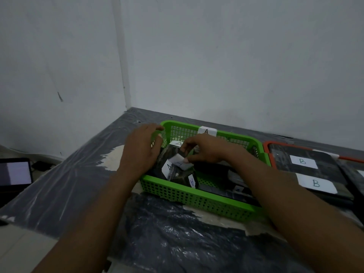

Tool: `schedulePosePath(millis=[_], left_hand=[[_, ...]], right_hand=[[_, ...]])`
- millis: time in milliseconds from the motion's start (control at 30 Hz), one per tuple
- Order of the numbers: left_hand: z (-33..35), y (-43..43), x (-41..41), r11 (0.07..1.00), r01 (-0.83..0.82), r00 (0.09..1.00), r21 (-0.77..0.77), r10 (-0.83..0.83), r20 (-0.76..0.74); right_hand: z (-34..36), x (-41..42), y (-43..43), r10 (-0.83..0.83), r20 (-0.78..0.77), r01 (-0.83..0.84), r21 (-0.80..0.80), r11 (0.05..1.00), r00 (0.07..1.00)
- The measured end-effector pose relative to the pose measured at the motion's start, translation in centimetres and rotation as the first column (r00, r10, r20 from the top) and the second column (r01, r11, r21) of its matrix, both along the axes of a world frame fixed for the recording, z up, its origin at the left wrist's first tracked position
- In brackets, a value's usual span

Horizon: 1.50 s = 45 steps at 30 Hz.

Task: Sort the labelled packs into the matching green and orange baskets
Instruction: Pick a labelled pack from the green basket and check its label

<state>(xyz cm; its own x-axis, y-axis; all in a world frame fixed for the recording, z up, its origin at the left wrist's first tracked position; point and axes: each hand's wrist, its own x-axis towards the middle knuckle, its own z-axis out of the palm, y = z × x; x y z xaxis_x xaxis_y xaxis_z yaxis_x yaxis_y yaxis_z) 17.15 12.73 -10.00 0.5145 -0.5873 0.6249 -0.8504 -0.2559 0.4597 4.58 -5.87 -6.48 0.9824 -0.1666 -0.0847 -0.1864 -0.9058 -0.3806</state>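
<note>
Table: a dark plastic sheet (167,243) covers it nearest to me, wrinkled and shiny, and my two forearms reach out over it.
Green basket (197,198): it sits on the sheet past my forearms, with a white tag marked A (206,131) on its far rim.
Packs (192,181): dark ones with white A labels stand and lean inside the green basket, mostly at its left end.
Left hand (140,150): it lies over the basket's left wall, fingers close together and bent in toward the packs; I cannot tell if they grip.
Right hand (206,148): inside the basket, thumb and fingertips pinch one labelled pack (178,159).
Orange basket (268,152): just right of the green one, touching it, holding flat B packs (315,183).
Screen (17,173): lit, far left.
Wall (216,56): plain white, behind everything.
</note>
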Motion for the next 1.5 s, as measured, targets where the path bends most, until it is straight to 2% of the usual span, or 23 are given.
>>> schedulePosePath(millis=[67, 167, 300, 367, 433, 567, 633, 700, 767, 833, 1000, 1133, 1267, 1333, 1400, 1500], left_hand=[[0.6, 0.1, -0.2, 0.993, 0.116, 0.993, 0.015, -0.116, 0.036], [1.5, -0.3, 0.0, 0.947, 0.258, 0.96, 0.191, -0.273, 0.056], [3.3, -1.6, 0.3, 0.91, 0.256, 0.932, 0.326, -0.322, 0.168], [3.8, -2.6, 0.3, 0.891, 0.265, 0.926, 0.368, -0.342, 0.162], [3.9, -3.6, 0.6, 0.875, 0.244, 0.941, 0.418, -0.318, 0.118], [3.2, -5.9, 1.9, 0.828, 0.075, 0.98, 0.556, -0.164, 0.112], [2.7, -7.1, 2.1, 0.773, -0.002, 0.983, 0.634, -0.116, 0.144], [2.4, -8.2, 2.2, 0.713, -0.092, 0.97, 0.695, -0.093, 0.223], [2.2, -9.3, 2.1, 0.677, -0.165, 0.952, 0.717, -0.081, 0.295], [1.9, -10.2, 2.0, 0.656, -0.207, 0.943, 0.726, -0.063, 0.326], [1.2, -11.5, 2.0, 0.648, -0.312, 0.921, 0.695, 0.026, 0.39], [1.1, -11.6, 2.1, 0.65, -0.307, 0.933, 0.695, 0.064, 0.353], [1.7, -10.4, 2.3, 0.708, -0.184, 0.976, 0.682, 0.049, 0.213], [2.4, -9.3, 2.4, 0.726, -0.151, 0.98, 0.671, 0.023, 0.196], [2.8, -7.9, 2.4, 0.685, -0.152, 0.977, 0.712, -0.005, 0.214], [2.8, -5.9, 1.6, 0.551, -0.223, 0.952, 0.804, -0.053, 0.3]], right_hand=[[0.5, -0.5, 0.0, 0.011, 0.07, -0.016, 0.061, 0.998, 0.998], [1.4, -1.2, -0.4, 0.05, 0.145, -0.054, 0.023, 0.998, 0.988], [1.7, -1.6, -0.9, -0.011, 0.165, 0.008, 0.016, 1.0, 0.986], [1.8, -1.7, -0.8, -0.047, 0.164, 0.039, 0.047, 0.998, 0.985], [1.9, -2.2, -0.7, -0.102, 0.182, 0.09, 0.073, 0.993, 0.978], [0.9, -4.5, -0.5, -0.206, 0.205, 0.21, 0.005, 0.978, 0.957], [-0.6, -5.9, 0.1, -0.232, 0.19, 0.237, -0.006, 0.972, 0.954], [-2.3, -6.7, 0.3, -0.243, 0.139, 0.26, -0.114, 0.959, 0.96], [-3.6, -6.9, 0.3, -0.271, 0.127, 0.29, -0.165, 0.943, 0.954], [-4.3, -6.9, 0.4, -0.288, 0.162, 0.312, -0.15, 0.938, 0.944], [-5.1, -7.0, 0.5, -0.291, 0.205, 0.321, -0.132, 0.938, 0.935], [-5.2, -7.1, 0.4, -0.29, 0.213, 0.321, -0.129, 0.938, 0.933], [-5.2, -7.2, 0.4, -0.289, 0.218, 0.318, -0.108, 0.942, 0.932], [-5.2, -7.3, 0.3, -0.294, 0.226, 0.321, -0.093, 0.943, 0.929], [-5.3, -7.3, 0.3, -0.293, 0.233, 0.32, -0.089, 0.943, 0.927], [-5.4, -7.2, 0.1, -0.301, 0.24, 0.327, -0.079, 0.942, 0.923]])
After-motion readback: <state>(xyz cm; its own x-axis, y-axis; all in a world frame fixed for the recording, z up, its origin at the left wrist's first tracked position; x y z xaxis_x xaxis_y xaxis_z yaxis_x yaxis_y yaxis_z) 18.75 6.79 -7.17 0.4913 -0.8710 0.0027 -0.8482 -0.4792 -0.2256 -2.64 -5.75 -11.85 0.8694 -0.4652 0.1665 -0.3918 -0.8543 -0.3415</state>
